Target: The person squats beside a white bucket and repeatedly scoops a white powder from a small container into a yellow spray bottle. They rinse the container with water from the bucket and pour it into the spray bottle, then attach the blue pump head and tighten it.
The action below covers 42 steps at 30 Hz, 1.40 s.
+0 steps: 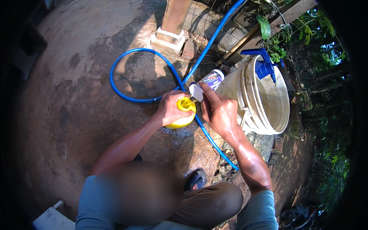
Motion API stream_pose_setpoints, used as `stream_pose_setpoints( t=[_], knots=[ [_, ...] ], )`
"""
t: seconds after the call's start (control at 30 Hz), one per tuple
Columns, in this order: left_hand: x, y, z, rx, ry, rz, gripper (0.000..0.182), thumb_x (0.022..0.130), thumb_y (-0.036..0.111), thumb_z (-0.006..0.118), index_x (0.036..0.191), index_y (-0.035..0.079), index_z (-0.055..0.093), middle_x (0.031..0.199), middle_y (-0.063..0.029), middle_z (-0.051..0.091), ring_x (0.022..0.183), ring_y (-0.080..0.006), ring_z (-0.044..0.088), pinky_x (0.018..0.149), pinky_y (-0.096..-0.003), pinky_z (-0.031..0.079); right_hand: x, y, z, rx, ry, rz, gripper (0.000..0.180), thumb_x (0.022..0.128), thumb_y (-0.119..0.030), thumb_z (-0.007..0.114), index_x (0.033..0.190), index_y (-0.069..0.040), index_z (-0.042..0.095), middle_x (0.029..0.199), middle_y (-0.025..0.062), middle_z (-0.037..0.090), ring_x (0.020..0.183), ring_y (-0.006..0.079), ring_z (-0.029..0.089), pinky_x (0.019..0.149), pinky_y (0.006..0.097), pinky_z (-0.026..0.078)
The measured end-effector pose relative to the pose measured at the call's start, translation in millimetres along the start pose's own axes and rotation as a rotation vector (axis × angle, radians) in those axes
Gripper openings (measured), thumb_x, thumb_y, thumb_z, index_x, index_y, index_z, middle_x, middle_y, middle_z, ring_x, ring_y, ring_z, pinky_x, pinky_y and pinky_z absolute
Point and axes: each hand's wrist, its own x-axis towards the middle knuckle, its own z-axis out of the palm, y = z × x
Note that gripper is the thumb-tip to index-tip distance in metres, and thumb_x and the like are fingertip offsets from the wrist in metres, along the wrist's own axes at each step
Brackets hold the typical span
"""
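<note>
My left hand (172, 106) grips a yellow plastic bottle (179, 122) around its open neck. Beside it, my right hand (220, 112) is closed on a small white cup (196, 91), its index finger stretched along the top. Clear liquid shows between the cup and the bottle's mouth. Just beyond the cup lies a white and purple printed container (214, 79). A blue sprayer head (263, 67) with a trigger handle hangs on the rim of a white plastic bucket (247, 95) at the right. The bucket's inside is only partly visible.
A blue hose (128, 51) loops over the concrete floor and passes below the bottle. Behind it stands a wooden post (176, 17) on a pale footing. Plants (276, 47) grow beyond the bucket. A white object (53, 220) is at the lower left.
</note>
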Motion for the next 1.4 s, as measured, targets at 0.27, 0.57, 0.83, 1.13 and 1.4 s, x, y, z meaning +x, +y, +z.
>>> stream_pose_setpoints(
  t=[0.27,0.57,0.83,1.13,1.4],
  knots=[
    [3,7,-3,-0.035,-0.016,0.023,0.046,0.065,0.014,0.093,0.102,0.002,0.069,0.102,-0.0129,0.071,0.098,-0.0298,0.069,0.089,-0.0419,0.055,-2,-2,1,-0.077,-0.019,-0.093,0.06,0.081,-0.02,0.076,0.139,-0.008,0.063,0.075,0.0086,0.068,0.064,0.0297,0.07,0.06,0.0425,0.056],
    [1,10,-4,-0.047,-0.007,-0.019,0.047,0.064,0.018,0.093,0.103,0.003,0.07,0.102,-0.0134,0.072,0.098,-0.0302,0.071,0.089,-0.0421,0.056,-16,-8,18,-0.143,-0.098,-0.26,0.069,0.074,-0.01,0.077,0.142,-0.009,0.062,0.07,0.0053,0.06,0.064,0.027,0.066,0.06,0.0414,0.054],
    [1,4,-3,-0.08,-0.02,-0.003,0.044,0.064,0.023,0.093,0.099,0.007,0.071,0.106,-0.0103,0.074,0.104,-0.0314,0.07,0.097,-0.0431,0.054,-4,-15,-31,0.194,0.084,0.107,0.045,0.092,-0.004,0.07,0.137,-0.008,0.066,0.079,0.0148,0.072,0.062,0.0298,0.071,0.06,0.0376,0.057],
    [1,6,0,-0.055,0.009,0.05,0.038,0.066,0.014,0.092,0.096,0.009,0.07,0.111,-0.0062,0.075,0.11,-0.0291,0.068,0.101,-0.0443,0.051,-10,124,-154,-0.241,-0.111,0.605,0.031,0.095,-0.017,0.066,0.123,-0.005,0.073,0.09,0.0232,0.075,0.086,0.0354,0.076,0.081,0.0423,0.057],
    [4,9,-4,-0.003,-0.042,0.107,0.043,0.065,0.01,0.093,0.099,0.009,0.067,0.113,-0.0091,0.074,0.111,-0.0309,0.067,0.101,-0.0446,0.052,-31,228,-91,-0.332,-0.469,0.488,0.033,0.093,-0.016,0.061,0.123,-0.015,0.074,0.099,0.0225,0.075,0.096,0.0406,0.072,0.087,0.0502,0.058]
  ],
)
